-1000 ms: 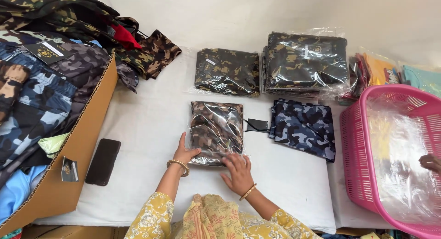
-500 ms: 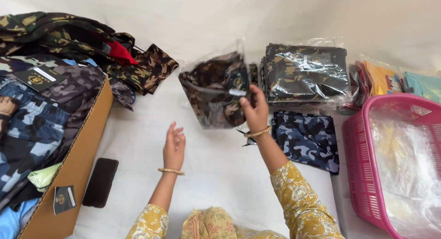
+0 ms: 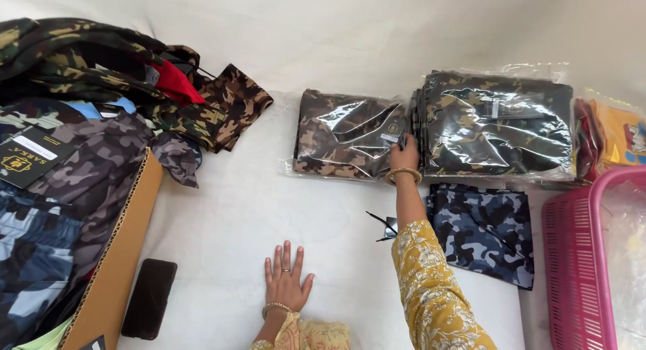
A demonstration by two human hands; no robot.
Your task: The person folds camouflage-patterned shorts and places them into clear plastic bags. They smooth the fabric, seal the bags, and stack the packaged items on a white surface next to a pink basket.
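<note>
Resting my right hand point(image 3: 404, 155) on the brown camouflage garment in clear plastic wrap point(image 3: 346, 133), fingers touching its right edge beside the bigger stack point(image 3: 496, 121); left hand point(image 3: 286, 277) flat, fingers spread on white sheet point(image 3: 222, 209).

A brown camouflage garment sealed in a clear plastic bag point(image 3: 346, 135) lies flat on the white surface, just beside a taller bagged stack point(image 3: 498, 121), my right fingertips touching its edge.

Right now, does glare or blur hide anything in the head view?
Head view: glare streaks on the clear bag of the brown camouflage pack under the right hand and on the green pack stack; lighting soft, shadows faint; left hand sharp; pink basket cropped at the edge.
</note>
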